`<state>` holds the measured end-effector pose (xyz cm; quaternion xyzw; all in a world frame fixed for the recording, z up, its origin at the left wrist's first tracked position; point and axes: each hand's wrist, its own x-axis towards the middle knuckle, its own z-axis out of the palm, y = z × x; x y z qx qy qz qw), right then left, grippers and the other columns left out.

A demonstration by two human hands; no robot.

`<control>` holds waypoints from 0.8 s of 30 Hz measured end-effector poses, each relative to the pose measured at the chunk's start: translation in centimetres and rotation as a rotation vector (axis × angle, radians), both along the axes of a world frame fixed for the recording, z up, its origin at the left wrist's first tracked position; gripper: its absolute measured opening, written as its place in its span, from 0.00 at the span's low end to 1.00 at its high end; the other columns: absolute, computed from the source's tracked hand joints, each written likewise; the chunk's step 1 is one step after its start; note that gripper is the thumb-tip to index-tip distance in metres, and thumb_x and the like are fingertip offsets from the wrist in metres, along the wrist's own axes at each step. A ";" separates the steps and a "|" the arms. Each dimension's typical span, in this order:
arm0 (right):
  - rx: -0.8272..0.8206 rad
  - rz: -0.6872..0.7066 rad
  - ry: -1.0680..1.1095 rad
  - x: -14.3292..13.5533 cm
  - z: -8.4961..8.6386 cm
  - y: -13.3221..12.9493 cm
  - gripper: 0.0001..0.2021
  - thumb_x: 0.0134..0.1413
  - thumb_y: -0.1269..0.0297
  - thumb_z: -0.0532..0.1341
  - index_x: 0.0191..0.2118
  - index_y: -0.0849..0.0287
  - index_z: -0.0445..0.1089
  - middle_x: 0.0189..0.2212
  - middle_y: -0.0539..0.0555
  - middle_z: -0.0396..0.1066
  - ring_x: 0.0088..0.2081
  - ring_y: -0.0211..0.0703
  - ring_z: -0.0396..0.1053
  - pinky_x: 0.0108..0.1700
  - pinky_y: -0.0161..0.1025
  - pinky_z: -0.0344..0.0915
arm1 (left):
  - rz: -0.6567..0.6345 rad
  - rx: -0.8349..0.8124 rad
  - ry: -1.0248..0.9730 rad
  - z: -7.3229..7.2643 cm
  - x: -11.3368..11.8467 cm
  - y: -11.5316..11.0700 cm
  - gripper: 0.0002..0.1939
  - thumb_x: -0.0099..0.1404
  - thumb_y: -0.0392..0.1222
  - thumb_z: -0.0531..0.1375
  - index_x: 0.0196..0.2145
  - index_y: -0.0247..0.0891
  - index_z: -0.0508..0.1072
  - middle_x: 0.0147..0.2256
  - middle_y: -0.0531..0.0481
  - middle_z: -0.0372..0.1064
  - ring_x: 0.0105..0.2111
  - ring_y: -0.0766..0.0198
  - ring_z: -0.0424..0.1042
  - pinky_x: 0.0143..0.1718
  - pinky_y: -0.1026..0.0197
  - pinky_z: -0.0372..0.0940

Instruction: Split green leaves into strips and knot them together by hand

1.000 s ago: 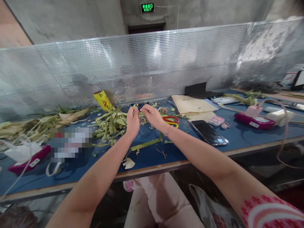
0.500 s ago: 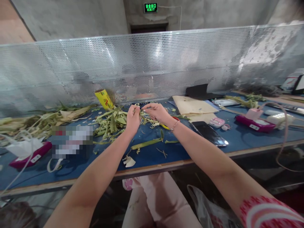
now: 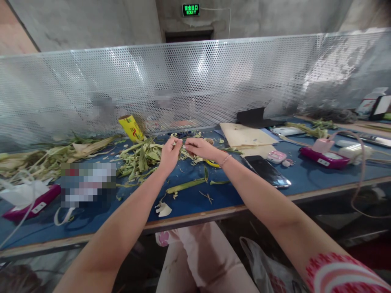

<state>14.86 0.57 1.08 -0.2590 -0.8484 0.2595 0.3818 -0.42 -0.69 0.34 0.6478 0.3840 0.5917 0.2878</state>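
Note:
Over the middle of the blue tabletop [image 3: 183, 203], my left hand [image 3: 171, 154] and my right hand [image 3: 201, 149] meet almost tip to tip. Both are closed in a pinch; whatever sits between the fingertips is too small to make out. A heap of pale green, partly dried leaf strips [image 3: 141, 156] lies just left of my left hand. Under my right wrist a yellow curved piece [image 3: 211, 163] pokes out, mostly hidden. Nearer to me rest a green stalk [image 3: 187, 185] and a pale dry scrap [image 3: 163, 209].
Long dried leaves [image 3: 70, 152] spread at the left, near a purple power strip [image 3: 33, 203]. A yellow tube [image 3: 131, 127] leans by the perforated metal screen [image 3: 189, 77]. To the right are a phone [image 3: 268, 171], brown paper [image 3: 246, 134] and another purple power strip [image 3: 324, 158].
My right fingers have turned lower and drawn in over the small thing, and both hands stay close together. The whole view has shifted slightly.

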 end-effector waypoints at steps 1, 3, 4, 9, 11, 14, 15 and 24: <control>0.042 -0.004 -0.026 -0.1 -0.1 0.0 0.11 0.55 0.62 0.50 0.24 0.59 0.57 0.17 0.45 0.61 0.21 0.31 0.60 0.27 0.31 0.57 | -0.001 -0.011 0.006 0.0 0.0 0.0 0.12 0.57 0.49 0.57 0.23 0.38 0.64 0.14 0.59 0.46 0.14 0.73 0.49 0.17 0.67 0.45; 0.065 0.000 -0.056 -0.2 -0.3 0.1 0.12 0.56 0.62 0.49 0.23 0.58 0.55 0.17 0.46 0.62 0.21 0.32 0.61 0.28 0.32 0.57 | -0.006 -0.032 -0.006 0.1 0.0 0.0 0.13 0.57 0.51 0.56 0.26 0.38 0.66 0.14 0.59 0.47 0.14 0.72 0.51 0.17 0.66 0.47; 0.061 -0.012 -0.048 -0.3 -0.4 0.1 0.12 0.56 0.62 0.48 0.23 0.58 0.55 0.17 0.46 0.62 0.21 0.32 0.61 0.28 0.32 0.57 | -0.004 -0.036 -0.037 0.2 0.0 0.0 0.14 0.57 0.53 0.55 0.29 0.39 0.67 0.14 0.59 0.49 0.14 0.72 0.52 0.17 0.66 0.48; 0.103 -0.217 0.142 -0.8 -0.7 0.4 0.13 0.57 0.62 0.46 0.23 0.57 0.54 0.18 0.46 0.60 0.22 0.32 0.59 0.30 0.32 0.56 | 0.086 -0.041 -0.393 0.0 0.2 0.6 0.17 0.53 0.55 0.59 0.31 0.40 0.61 0.22 0.57 0.60 0.18 0.71 0.60 0.22 0.65 0.58; 0.148 -0.287 0.168 -1.0 -0.8 0.5 0.13 0.57 0.63 0.46 0.22 0.57 0.53 0.18 0.46 0.59 0.22 0.33 0.58 0.30 0.33 0.56 | 0.052 -0.126 -0.388 -0.3 0.3 0.8 0.18 0.52 0.55 0.59 0.25 0.38 0.59 0.20 0.56 0.59 0.18 0.72 0.59 0.21 0.65 0.57; 0.236 -0.362 0.155 -1.5 -1.1 0.5 0.11 0.55 0.64 0.47 0.23 0.57 0.51 0.19 0.46 0.56 0.23 0.34 0.56 0.30 0.33 0.53 | -0.059 -0.197 -0.207 -0.9 0.7 0.8 0.19 0.53 0.56 0.58 0.19 0.37 0.60 0.16 0.56 0.56 0.15 0.72 0.57 0.18 0.66 0.55; 0.260 -0.375 0.158 -1.7 -1.1 0.5 0.10 0.55 0.65 0.47 0.23 0.56 0.51 0.20 0.47 0.55 0.24 0.34 0.55 0.31 0.34 0.53 | -0.068 -0.181 -0.166 -1.0 0.8 0.7 0.19 0.53 0.55 0.57 0.19 0.36 0.61 0.16 0.55 0.57 0.15 0.71 0.57 0.18 0.66 0.55; 0.300 -0.426 0.202 -2.5 -1.6 0.0 0.09 0.56 0.64 0.46 0.25 0.56 0.49 0.22 0.48 0.54 0.26 0.37 0.55 0.33 0.35 0.53 | -0.106 -0.264 -0.442 -0.7 1.7 0.2 0.17 0.55 0.52 0.58 0.20 0.36 0.62 0.16 0.56 0.57 0.16 0.73 0.59 0.19 0.67 0.57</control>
